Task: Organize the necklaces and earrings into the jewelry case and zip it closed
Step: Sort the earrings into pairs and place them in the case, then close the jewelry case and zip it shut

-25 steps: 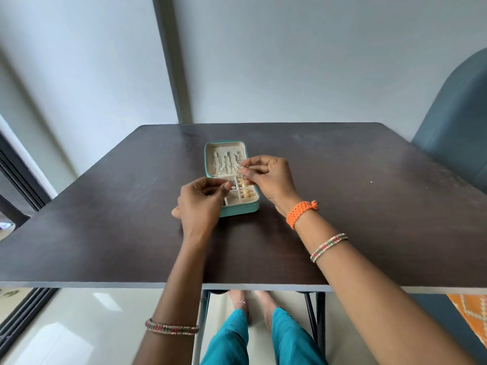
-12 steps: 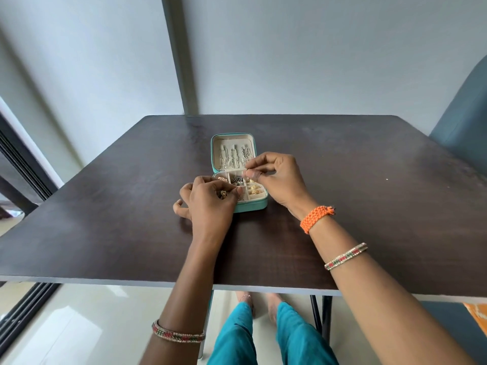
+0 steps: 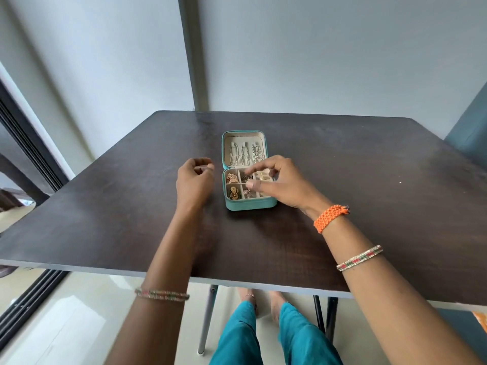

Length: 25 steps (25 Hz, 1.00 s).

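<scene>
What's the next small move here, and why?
Probably lift the right hand clear and fold the lid shut: the chains hang in the lid, earrings fill the case compartments, and no jewelry shows on the table.

We see one table [image 3: 131, 206] and one teal jewelry case [image 3: 250, 204] lying open on it. Three silver necklaces [image 3: 244, 153] hang side by side in the lid. The bottom half has six little boxes, and gold earrings [image 3: 233, 193] sit in some of them. We count two hands, the left hand [image 3: 193, 180] and the right hand [image 3: 283, 183].
</scene>
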Each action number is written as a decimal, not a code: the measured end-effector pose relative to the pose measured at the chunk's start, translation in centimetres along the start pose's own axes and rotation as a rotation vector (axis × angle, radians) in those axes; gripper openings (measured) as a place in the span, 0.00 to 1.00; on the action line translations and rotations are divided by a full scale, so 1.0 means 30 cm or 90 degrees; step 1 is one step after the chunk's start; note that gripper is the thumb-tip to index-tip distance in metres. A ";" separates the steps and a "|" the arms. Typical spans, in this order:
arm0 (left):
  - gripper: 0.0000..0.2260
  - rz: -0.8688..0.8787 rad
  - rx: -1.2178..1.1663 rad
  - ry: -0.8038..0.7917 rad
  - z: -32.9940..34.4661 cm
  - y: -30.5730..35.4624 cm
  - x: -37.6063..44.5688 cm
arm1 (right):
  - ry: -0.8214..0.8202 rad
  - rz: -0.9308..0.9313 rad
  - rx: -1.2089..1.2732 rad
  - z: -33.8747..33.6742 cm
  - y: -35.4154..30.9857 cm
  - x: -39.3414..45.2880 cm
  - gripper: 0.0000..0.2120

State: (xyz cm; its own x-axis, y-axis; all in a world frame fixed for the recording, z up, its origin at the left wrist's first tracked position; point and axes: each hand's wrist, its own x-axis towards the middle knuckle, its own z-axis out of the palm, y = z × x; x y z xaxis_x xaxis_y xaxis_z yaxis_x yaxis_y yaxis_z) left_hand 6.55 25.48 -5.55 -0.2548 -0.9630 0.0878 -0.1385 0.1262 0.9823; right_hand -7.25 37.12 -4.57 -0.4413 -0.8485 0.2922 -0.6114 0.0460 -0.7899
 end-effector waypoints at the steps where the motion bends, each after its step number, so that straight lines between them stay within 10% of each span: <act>1: 0.04 -0.008 0.024 -0.015 0.001 -0.001 0.048 | 0.066 0.026 0.035 -0.009 0.002 0.017 0.08; 3: 0.07 -0.028 0.099 -0.062 0.016 0.000 0.138 | 0.201 0.141 0.123 -0.027 0.045 0.089 0.06; 6: 0.14 -0.002 0.256 -0.180 0.050 0.027 0.217 | 0.138 0.253 0.084 -0.017 0.087 0.173 0.17; 15: 0.03 0.130 0.031 -0.256 0.016 0.031 0.178 | 0.098 0.168 0.126 -0.044 0.033 0.160 0.04; 25: 0.24 0.205 0.000 -0.296 -0.062 -0.019 0.055 | 0.187 0.000 -0.061 -0.020 -0.033 -0.022 0.13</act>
State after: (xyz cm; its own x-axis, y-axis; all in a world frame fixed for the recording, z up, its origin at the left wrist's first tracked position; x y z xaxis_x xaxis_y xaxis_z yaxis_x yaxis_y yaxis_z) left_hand 8.00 23.38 -5.65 -0.6788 -0.6699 0.3008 0.0155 0.3964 0.9179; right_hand -6.76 37.96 -3.64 -0.6034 -0.6604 0.4471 -0.6646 0.1066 -0.7395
